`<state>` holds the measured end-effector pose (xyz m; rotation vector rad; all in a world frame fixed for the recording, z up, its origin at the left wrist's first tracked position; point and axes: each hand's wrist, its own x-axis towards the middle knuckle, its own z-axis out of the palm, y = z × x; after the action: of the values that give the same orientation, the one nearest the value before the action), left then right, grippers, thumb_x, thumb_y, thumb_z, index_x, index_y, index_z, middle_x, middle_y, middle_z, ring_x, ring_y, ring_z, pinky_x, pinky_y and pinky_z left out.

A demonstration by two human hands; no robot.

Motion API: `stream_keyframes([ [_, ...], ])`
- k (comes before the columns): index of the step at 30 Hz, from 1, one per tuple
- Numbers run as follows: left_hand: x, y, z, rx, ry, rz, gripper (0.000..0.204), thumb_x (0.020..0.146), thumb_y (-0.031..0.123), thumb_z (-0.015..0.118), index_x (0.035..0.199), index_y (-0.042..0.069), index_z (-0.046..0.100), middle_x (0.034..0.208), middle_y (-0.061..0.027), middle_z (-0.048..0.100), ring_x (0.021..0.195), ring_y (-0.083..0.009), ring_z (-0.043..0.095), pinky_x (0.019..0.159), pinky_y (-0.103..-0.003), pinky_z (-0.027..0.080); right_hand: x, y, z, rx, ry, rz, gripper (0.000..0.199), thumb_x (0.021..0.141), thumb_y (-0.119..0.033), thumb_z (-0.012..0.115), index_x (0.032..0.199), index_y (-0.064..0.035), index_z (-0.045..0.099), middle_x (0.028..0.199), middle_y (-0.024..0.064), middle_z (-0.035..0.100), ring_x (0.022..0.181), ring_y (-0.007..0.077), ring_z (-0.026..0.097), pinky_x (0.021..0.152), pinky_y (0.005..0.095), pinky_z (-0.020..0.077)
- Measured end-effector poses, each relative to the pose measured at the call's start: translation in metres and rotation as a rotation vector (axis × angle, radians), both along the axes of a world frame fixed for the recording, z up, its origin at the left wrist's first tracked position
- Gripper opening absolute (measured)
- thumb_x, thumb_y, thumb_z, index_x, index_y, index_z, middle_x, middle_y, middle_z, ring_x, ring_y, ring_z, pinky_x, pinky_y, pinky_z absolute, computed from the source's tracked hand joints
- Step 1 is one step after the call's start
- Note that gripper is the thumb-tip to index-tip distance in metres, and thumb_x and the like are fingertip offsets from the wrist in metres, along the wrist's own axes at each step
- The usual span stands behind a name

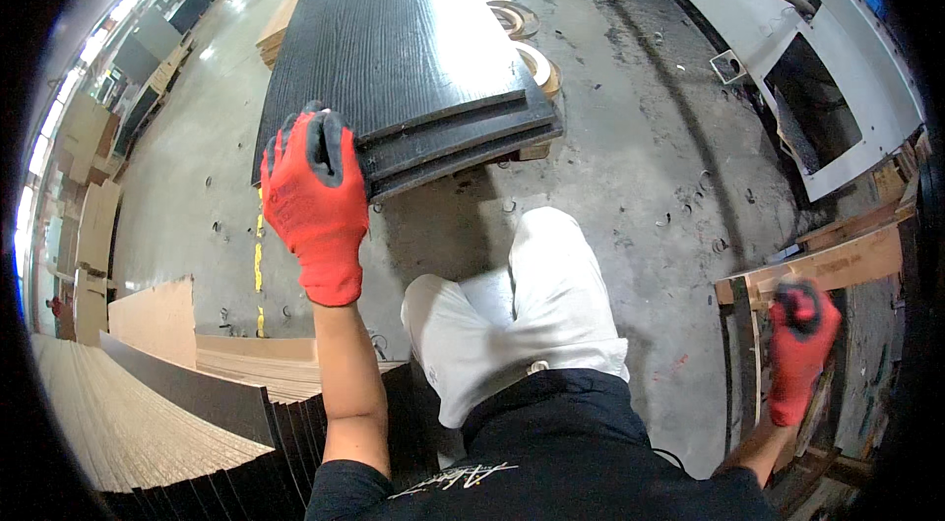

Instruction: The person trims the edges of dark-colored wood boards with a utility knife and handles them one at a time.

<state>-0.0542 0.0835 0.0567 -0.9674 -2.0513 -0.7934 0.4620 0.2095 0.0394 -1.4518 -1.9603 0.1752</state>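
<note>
Left fingers [317,139] on stacked black panels [394,49], grip unclear; right fingers [806,328] curled near timber [837,258]

The left hand [317,188] reaches forward with bent fingers, its bare forearm [346,364] extended behind; the right hand [805,339], slightly blurred, is out sideways, fingers curled.

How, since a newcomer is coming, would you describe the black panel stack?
Over the concrete floor, beyond the white trousers, lies a stack of black panels. The red-gloved left hand is at its near left corner. Unlike the boards lower left, its wood-grain face lies upward.
</note>
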Motion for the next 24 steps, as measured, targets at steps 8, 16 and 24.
stream_keyframes([
  [8,0.001,0.004,-0.006,0.015,0.089,-0.021,0.023,0.09,0.024,0.073,0.107,0.008,0.073,0.114,-0.0081,0.074,0.11,-0.0289,0.067,0.102,-0.041,0.047,0.077,-0.004,-0.123,-0.784,0.223,0.021,0.033,0.085,-0.006,0.081,0.111,-0.0022,0.063,0.122,0.0099,0.066,0.116,0.0172,0.06,0.101,0.033,0.0471],
  [16,-0.01,-0.02,-0.043,0.769,0.174,-0.272,0.034,0.09,0.009,0.067,0.123,-0.002,0.062,0.124,-0.0165,0.068,0.118,-0.0317,0.061,0.109,-0.045,0.042,-0.067,0.111,-0.155,-0.159,0.094,-0.349,0.032,0.09,-0.014,0.079,0.117,-0.0029,0.066,0.115,0.0084,0.07,0.112,0.0164,0.065,0.095,0.0336,0.0524],
  [24,-0.06,-0.047,-0.113,0.761,-0.479,-0.692,0.092,0.093,0.041,0.069,0.162,0.003,0.021,0.165,-0.0091,0.031,0.149,-0.0224,0.033,0.122,-0.04,0.027,-0.215,0.078,-0.099,-0.488,0.889,0.712,0.061,0.084,0.01,0.071,0.142,-0.0018,0.056,0.122,-0.0001,0.065,0.101,0.0025,0.055,0.087,0.0195,0.0446],
])
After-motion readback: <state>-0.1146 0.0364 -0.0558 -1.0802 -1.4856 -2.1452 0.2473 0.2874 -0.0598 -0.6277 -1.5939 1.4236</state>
